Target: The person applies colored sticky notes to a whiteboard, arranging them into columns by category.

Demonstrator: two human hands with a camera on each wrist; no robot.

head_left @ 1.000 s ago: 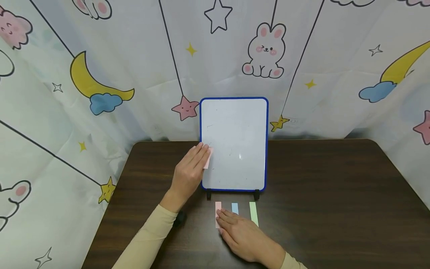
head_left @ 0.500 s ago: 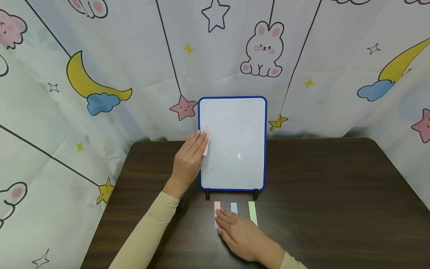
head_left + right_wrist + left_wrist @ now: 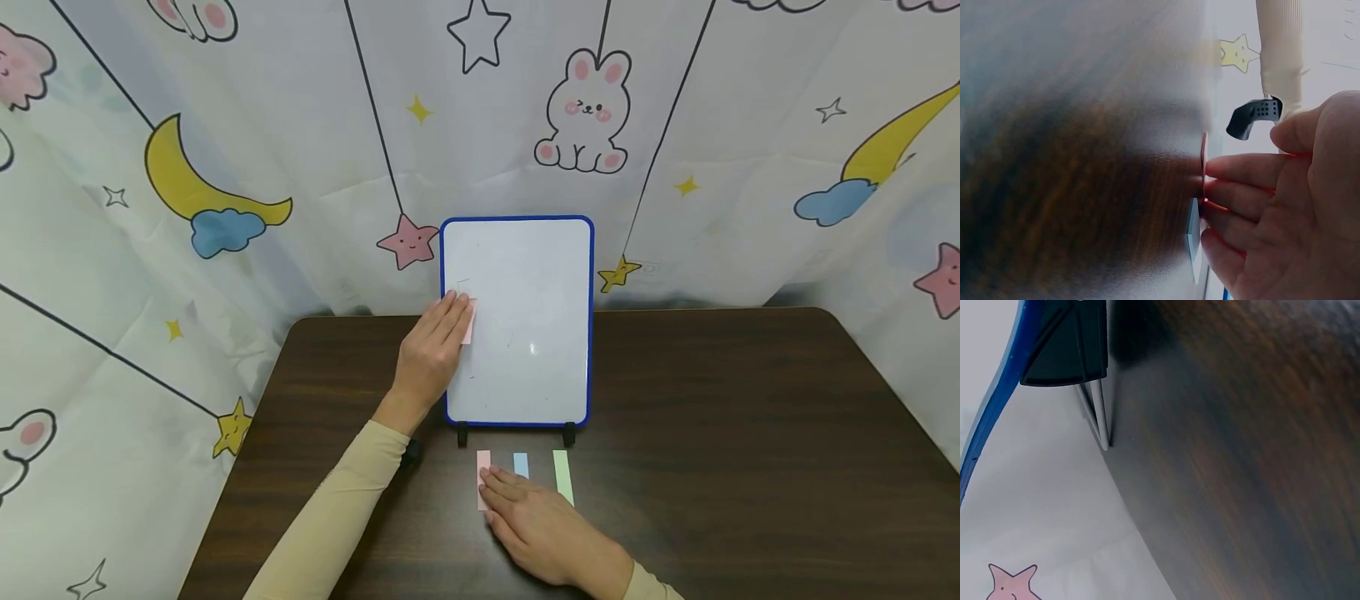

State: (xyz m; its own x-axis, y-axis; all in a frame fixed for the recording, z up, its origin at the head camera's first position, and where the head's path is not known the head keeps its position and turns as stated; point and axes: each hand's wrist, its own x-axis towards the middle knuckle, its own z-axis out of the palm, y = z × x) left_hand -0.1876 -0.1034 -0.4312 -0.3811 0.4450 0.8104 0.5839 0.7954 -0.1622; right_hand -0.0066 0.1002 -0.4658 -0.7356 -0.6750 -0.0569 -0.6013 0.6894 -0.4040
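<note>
My left hand (image 3: 431,354) lies with straight fingers against the left side of a blue-framed whiteboard (image 3: 536,325). Under those fingers shows the edge of a pink paper piece (image 3: 470,325); the thumb is hidden. On the table, my right hand (image 3: 551,529) stretches its fingers over a narrow pink strip (image 3: 483,458), fingertips touching it. A light-blue strip (image 3: 521,463) is partly covered by that hand, and a green strip (image 3: 562,475) lies to its right. The blue strip (image 3: 1193,234) has visible thickness in the right wrist view.
The board leans upright on black stand feet (image 3: 569,434) at the rear of the dark wooden table (image 3: 720,433). Behind it hangs a printed curtain (image 3: 337,133). The left wrist view has the blue frame (image 3: 997,400) and a thin metal leg (image 3: 1099,415).
My left hand slid up the board's left side with the pink paper, then shifted slightly right. The right hand stays on the pink strip.
</note>
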